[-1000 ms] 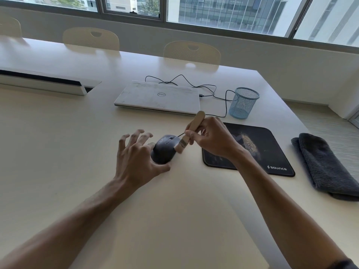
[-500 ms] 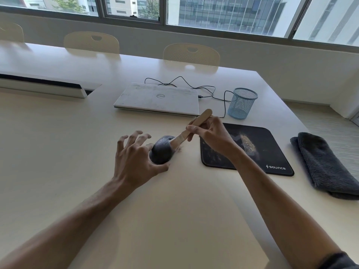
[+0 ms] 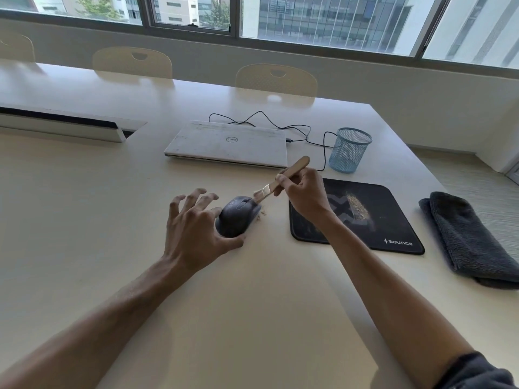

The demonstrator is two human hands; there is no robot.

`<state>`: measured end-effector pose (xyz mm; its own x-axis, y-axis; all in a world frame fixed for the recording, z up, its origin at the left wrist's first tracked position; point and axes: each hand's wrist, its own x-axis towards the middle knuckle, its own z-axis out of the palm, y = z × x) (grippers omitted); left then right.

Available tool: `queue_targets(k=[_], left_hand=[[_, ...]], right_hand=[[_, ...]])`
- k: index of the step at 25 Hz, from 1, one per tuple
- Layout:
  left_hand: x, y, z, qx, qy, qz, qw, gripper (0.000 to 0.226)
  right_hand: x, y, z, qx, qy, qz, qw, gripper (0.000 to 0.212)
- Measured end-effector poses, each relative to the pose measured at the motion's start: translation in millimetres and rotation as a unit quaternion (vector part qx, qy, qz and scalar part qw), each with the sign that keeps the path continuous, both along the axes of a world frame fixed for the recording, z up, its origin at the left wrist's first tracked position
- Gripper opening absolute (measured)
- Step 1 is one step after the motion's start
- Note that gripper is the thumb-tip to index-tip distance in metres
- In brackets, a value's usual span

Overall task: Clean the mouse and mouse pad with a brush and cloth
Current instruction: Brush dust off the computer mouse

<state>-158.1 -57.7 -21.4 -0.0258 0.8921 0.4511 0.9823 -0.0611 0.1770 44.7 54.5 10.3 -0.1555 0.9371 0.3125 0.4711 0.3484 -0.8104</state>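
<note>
The mouse point(image 3: 237, 219) sits on the table point(image 3: 84, 220), just to the left of the mouse pad point(image 3: 393, 217) and not on it. Its long axis runs from near-left to far-right, with the wheel end pointing away from the person. The left hand point(image 3: 193, 228) steadies it from the left side: the thumb presses the near end, while the other fingers are spread and lifted (they do not seem to close around the body). The right hand point(image 3: 302, 195) pinches the wooden handle of the brush point(image 3: 278, 182), and the bristles meet the far right edge of the mouse, near the wheel. The handle leans up and to the right, roughly along the same axis as the mouse.

Some pale crumbs point(image 3: 262, 213) lie on the table just beside the mouse, on its right. I judge the brushing of the mouse is in progress. The pad still carries a streak of sandy dirt point(image 3: 358, 207), and the folded grey cloth point(image 3: 466, 237) lies untouched at its right, nearer to the right hand.
</note>
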Motion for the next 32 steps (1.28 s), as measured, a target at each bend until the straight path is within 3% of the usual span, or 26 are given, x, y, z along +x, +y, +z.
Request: queue_targets(k=[5,9,13,16,21,25,29,32], left_hand=[[0,-1,1,0.006,-0.002,-0.002,1.0,0.078],[0,0,1,0.003,0.005,-0.004,1.0,0.079],[-1,0,0,0.004,0.005,-0.003,1.0,0.077],[-3,1,0,0.005,0.005,-0.002,1.0,0.078],[-4,2,-1,0.006,0.004,-0.002,1.0,0.076],[-5,2,-1,0.01,0.006,-0.002,1.0,0.077],[-4,2,-1,0.011,0.002,0.001,1.0,0.077],[-5,3,-1,0.009,0.007,0.001,1.0,0.078]], right_hand=[[-2,4,-4,0.006,-0.057,-0.025,0.998,0.032],[-2,3,-1,-0.004,0.008,0.007,1.0,0.03],[-1,4,-2,0.013,-0.037,-0.033,0.999,0.031],[-1,3,-1,-0.011,0.031,0.018,0.999,0.027],[3,3,0,0.003,-0.026,-0.004,1.0,0.029],[1,-6,4,-0.024,0.017,0.095,0.995,0.024],[10,-5,4,0.016,-0.019,0.013,1.0,0.028],[2,-16,14,0.006,0.042,0.124,0.991,0.016]])
